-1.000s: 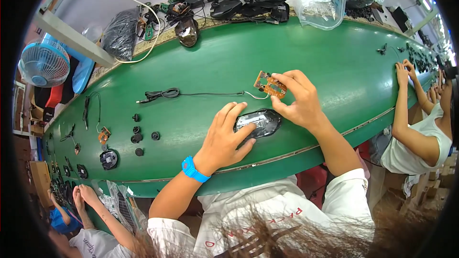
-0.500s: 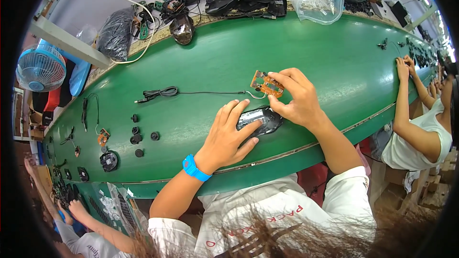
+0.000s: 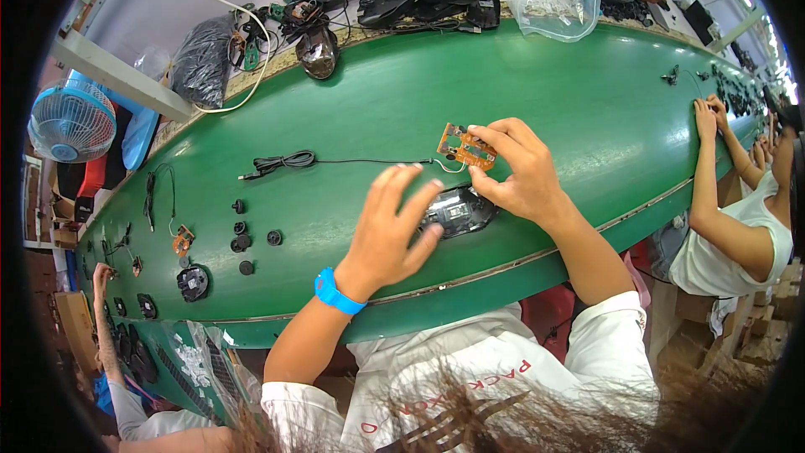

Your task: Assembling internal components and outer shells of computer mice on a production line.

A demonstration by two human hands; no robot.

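Note:
Between the thumb and fingers of my right hand (image 3: pixel 527 174) is an orange circuit board (image 3: pixel 457 144), held just above the green surface. A white wire end joins it to a black cable (image 3: pixel 365 161), whose bundled coil and plug lie off to the left. Below the board rests an open black mouse base (image 3: pixel 466 213), its inside facing up. My left hand (image 3: pixel 379 231), with a blue watch on the wrist, hovers over the left end of that base. Its fingers are apart and hold nothing; part of the base is hidden behind them.
Small black wheel-like parts (image 3: pixel 241 242) lie left of my left hand. Farther left are another orange board (image 3: pixel 183 240) and a round black base (image 3: pixel 193 283). Mouse shells, cables and plastic bags (image 3: pixel 558 8) line the far ledge. Co-workers sit at both sides, one's arms (image 3: pixel 708 168) at right.
My left hand has lifted off the mouse base and shifted slightly left. My right hand stays nearly still with the circuit board. At far left, a co-worker's arm now reaches onto the green surface.

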